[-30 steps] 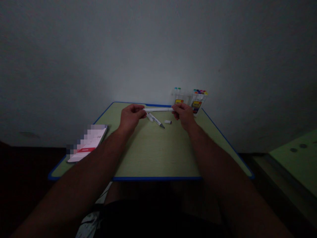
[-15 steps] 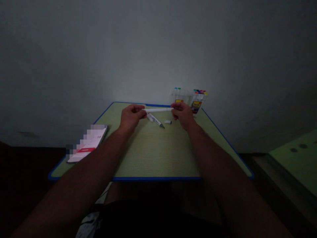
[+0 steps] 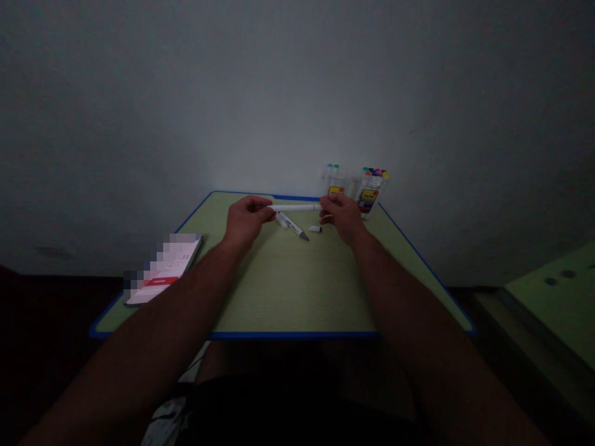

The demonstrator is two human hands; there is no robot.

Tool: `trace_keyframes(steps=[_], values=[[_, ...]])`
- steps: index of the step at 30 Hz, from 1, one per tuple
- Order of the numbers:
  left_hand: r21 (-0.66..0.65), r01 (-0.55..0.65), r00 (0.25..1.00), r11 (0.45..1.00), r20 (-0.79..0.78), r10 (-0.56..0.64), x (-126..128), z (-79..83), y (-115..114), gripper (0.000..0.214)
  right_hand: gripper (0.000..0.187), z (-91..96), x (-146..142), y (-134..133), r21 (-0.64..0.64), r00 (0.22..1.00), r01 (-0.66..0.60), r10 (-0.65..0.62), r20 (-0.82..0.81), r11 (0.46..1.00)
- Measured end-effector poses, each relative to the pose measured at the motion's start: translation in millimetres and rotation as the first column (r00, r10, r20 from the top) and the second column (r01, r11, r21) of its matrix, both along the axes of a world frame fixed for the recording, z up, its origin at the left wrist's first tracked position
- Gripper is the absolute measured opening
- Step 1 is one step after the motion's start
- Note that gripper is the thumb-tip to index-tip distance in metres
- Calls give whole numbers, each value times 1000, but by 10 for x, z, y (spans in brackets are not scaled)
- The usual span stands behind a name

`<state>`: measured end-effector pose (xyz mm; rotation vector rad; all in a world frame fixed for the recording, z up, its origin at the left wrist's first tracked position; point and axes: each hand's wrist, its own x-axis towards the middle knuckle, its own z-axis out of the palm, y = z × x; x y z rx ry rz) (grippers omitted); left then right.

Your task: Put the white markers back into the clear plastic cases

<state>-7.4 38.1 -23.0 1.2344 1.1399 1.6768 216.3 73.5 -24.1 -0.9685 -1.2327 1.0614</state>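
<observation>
A white marker (image 3: 295, 208) is held level above the table, stretched between my two hands. My left hand (image 3: 248, 218) pinches its left end, and the fingers of my right hand (image 3: 341, 215) close on its right end. The fingers cover both tips. Below it on the table lies an uncapped white marker (image 3: 292, 225) with a grey tip end pointing toward me. Beside that one lies a white piece, maybe a cap (image 3: 281, 220), partly hidden. A small white cap (image 3: 315, 229) with a dark end rests near my right fingers.
Two clear marker cases stand at the back right: one case (image 3: 336, 184) shows a couple of markers, the other case (image 3: 370, 192) several colourful ones. A tablet or phone (image 3: 162, 272) lies at the left of the blue-edged table (image 3: 297, 297). A wall stands behind.
My right hand has shifted very slightly left along the marker's right end. The marker stays between both hands, and the things on the table look the same.
</observation>
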Motion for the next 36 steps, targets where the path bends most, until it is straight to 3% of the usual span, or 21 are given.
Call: trace_keyframes(steps=[4,8,17,36], values=[[11,-12,1000,1000,-9,12,-9,-14,11,17,22,2,-1,-7,-60,998,15,-11,67,998],[19,-16,1000,1000,-13,16,-9,-11,4,19,20,-19,12,9,-35,996,16,-13,86,999],[-8,12,999,1000,39,-12,12,-11,3,23,26,-16,9,6,27,999,17,-18,44,999],[-85,11,998,996,-59,-16,28,-29,-6,13,31,-3,47,8,56,999,36,-34,-32,998]])
